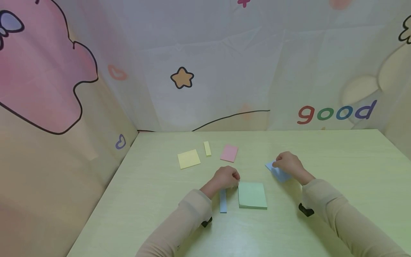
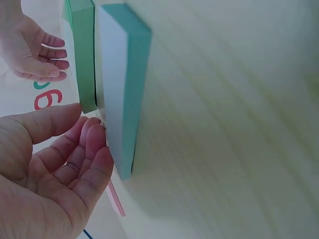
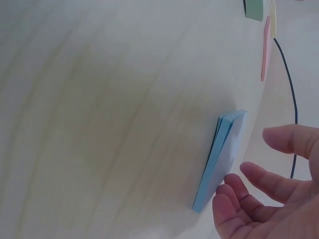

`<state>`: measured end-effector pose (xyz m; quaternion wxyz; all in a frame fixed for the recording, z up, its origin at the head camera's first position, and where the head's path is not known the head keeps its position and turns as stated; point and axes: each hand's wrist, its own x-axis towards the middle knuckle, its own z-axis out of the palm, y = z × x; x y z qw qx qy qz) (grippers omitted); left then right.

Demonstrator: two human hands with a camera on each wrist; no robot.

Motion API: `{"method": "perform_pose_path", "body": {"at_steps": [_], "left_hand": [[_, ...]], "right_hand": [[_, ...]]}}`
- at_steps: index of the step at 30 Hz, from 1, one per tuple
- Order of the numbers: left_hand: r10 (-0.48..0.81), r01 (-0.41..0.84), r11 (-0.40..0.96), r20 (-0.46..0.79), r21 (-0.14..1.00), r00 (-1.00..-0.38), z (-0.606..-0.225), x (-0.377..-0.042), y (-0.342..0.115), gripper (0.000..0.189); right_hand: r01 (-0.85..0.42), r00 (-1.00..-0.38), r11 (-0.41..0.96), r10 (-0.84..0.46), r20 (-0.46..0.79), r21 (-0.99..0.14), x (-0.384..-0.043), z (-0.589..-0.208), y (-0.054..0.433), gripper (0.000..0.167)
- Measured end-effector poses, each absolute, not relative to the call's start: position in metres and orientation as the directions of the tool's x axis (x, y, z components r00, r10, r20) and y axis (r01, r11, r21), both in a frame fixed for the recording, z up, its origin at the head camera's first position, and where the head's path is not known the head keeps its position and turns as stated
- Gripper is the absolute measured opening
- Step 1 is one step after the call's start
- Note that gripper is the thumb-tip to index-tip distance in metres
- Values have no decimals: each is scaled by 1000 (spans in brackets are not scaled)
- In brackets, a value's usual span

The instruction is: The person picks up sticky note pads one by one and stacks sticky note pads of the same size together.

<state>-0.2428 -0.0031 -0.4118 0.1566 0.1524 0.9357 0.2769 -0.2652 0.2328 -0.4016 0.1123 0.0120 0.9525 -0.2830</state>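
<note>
A green sticky-note pad (image 1: 252, 195) lies in the middle of the table, its lower left corner slightly lifted. My left hand (image 1: 226, 177) is at that pad's far left corner, with its thumb tip beside the pad's edge in the left wrist view. Its loosely bent fingers are close to a narrow blue sticky-note pad (image 2: 115, 89); whether they touch it I cannot tell. Farther right, my right hand (image 1: 289, 165) hovers over a square blue sticky-note pad (image 1: 280, 175). The right wrist view shows its thumb and index finger apart, the other fingers bent beside the pad.
Behind the hands lie a square yellow pad (image 1: 189, 159), a narrow yellow pad (image 1: 207, 149) and a pink pad (image 1: 229, 153). The light wooden table (image 1: 128, 210) meets a printed cloth (image 1: 212, 89) at its back and left edges.
</note>
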Motion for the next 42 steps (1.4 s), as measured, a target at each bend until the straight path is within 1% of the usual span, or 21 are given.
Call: {"method": "perform_pose_path", "body": {"at_steps": [8,11,13,16,20,25,30,34,37,39,42], "left_hand": [[356,178,805,-222,566,-908,-410,-244,1,11],[366,206,795,-181,571,-913,-409,-245,5,17],[380,229,769,-138,597,-914,-409,-245,9,24],[399,224,675,-93,703,-912,-406,-242,17,34],[400,131,529,-111,838,-910,-401,-235,29,43],[373,-22,415,-193,909,-908,-399,-229,45,49],[366,-125,327,-247,937,-897,-405,-229,58,51],[392,-257,185,-312,948,-866,-407,-229,66,54],[407,-355,69,-351,932,-843,-408,-229,71,57],[408,-380,35,-360,924,-839,-409,-230,74,58],[403,-389,26,-366,921,-839,-411,-230,78,59]], "right_hand": [[94,-972,849,-35,-231,-521,-265,-402,233,43],[96,-970,854,-34,-239,-512,-265,-402,234,46],[96,-970,857,-34,-240,-507,-265,-403,234,47],[93,-971,860,-34,-238,-502,-265,-404,234,48],[98,-971,861,-28,-239,-499,-267,-404,235,47],[83,-975,870,-29,-219,-486,-266,-404,235,47],[69,-980,874,-31,-197,-481,-265,-403,235,46],[64,-982,876,-31,-189,-478,-263,-402,235,45],[62,-982,876,-32,-186,-478,-263,-402,235,45],[62,-982,875,-32,-186,-479,-262,-402,236,45],[63,-983,874,-30,-182,-482,-262,-403,236,44]]}}
